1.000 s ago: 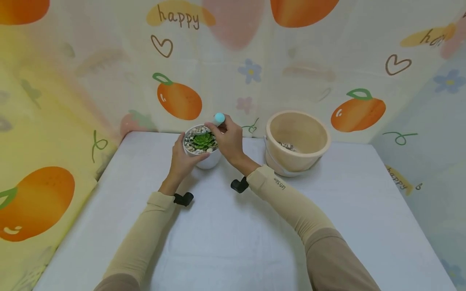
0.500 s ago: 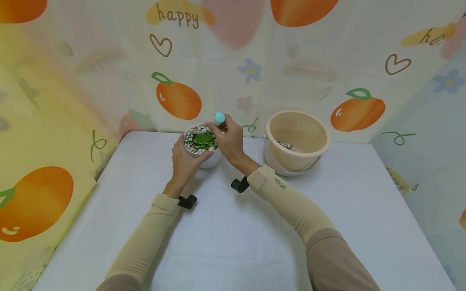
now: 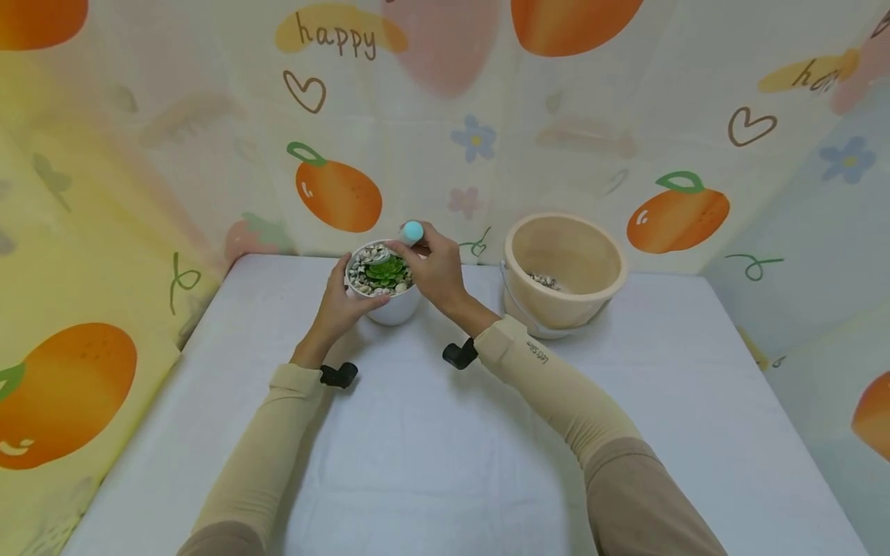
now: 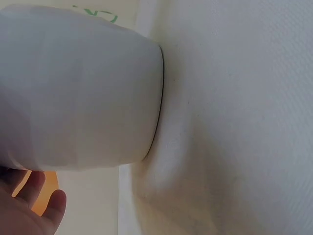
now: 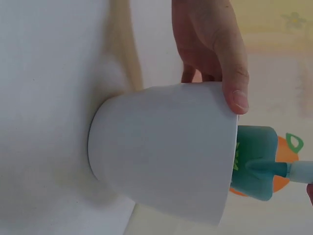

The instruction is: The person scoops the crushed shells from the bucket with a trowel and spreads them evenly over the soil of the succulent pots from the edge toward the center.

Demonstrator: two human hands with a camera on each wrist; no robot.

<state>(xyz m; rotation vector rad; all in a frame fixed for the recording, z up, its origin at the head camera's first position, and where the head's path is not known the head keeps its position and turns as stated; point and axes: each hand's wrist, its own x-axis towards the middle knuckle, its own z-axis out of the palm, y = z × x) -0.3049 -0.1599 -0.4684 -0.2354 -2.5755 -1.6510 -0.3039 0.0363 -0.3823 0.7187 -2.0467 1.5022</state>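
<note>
A white pot [image 3: 392, 311] stands upright on the table, filled with pale pebbles [image 3: 365, 287] around a green succulent [image 3: 388, 272]. My left hand [image 3: 334, 313] holds this pot from the left, thumb over the near rim and fingers round the far side. In the right wrist view the left thumb [image 5: 237, 93] lies across the rim. My right hand [image 3: 443, 270] grips the pale blue handle of a small trowel [image 3: 413, 232] above the pot's right rim. Its teal blade [image 5: 257, 159] reaches down to the pot's mouth; the tip is hidden inside.
A larger beige bucket [image 3: 563, 309] with a thin carrying handle stands to the right, some pebbles [image 3: 545, 280] on its bottom. White cloth covers the table [image 3: 410, 448]. A fruit-patterned backdrop [image 3: 417, 139] rises behind the table and along both sides.
The left wrist has swung a little to the left, its thumb sliding left along the near rim. The trowel handle has shifted slightly left. The pot stays in place.
</note>
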